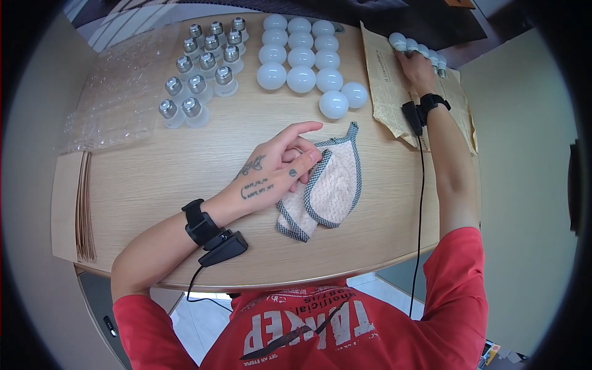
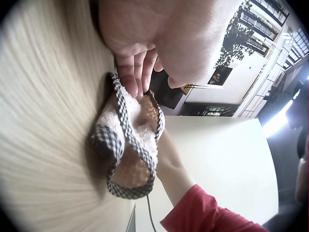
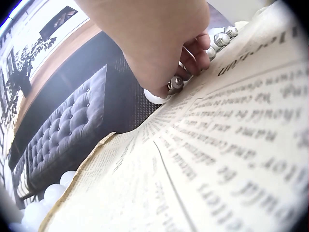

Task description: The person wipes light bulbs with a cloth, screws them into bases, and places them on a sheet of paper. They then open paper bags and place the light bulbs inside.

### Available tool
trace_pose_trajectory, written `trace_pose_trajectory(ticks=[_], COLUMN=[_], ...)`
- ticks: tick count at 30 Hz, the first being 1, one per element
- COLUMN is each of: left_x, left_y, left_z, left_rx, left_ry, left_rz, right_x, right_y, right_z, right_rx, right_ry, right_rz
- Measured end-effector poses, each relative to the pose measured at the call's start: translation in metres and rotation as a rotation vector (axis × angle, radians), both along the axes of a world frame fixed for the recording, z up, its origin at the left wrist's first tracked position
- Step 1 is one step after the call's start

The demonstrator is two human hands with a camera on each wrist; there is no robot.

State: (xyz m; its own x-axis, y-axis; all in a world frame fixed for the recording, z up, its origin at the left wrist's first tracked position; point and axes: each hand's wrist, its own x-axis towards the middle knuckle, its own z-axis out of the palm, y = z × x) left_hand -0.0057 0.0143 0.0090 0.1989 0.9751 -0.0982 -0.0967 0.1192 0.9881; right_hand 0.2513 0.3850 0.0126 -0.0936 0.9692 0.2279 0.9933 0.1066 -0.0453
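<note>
Our left hand [image 1: 271, 172] pinches the pink terry cloth with checked trim [image 1: 330, 185], folded under its fingers. Far beyond, our right hand [image 1: 416, 68] closes on a white round-headed bulb [image 1: 398, 41] atop the yellowed newspaper [image 1: 385, 92]. Left of that grip, upright white bulbs [image 1: 300, 58] and bulbs standing screw-cap up [image 1: 203, 68] look finished; the row under our fingers remains
</note>
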Motion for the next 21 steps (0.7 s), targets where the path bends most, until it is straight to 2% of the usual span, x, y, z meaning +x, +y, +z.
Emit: trace_pose_trajectory(ticks=[21], left_x=[-0.0002], left_y=[-0.0001], left_z=[0.0005], left_rx=[0.002], left_ry=[-0.003], left_rz=[0.0], right_x=[0.001], right_y=[0.0089], right_z=[-0.0019], right_rx=[-0.005], right_ry=[-0.02], right_rz=[-0.016])
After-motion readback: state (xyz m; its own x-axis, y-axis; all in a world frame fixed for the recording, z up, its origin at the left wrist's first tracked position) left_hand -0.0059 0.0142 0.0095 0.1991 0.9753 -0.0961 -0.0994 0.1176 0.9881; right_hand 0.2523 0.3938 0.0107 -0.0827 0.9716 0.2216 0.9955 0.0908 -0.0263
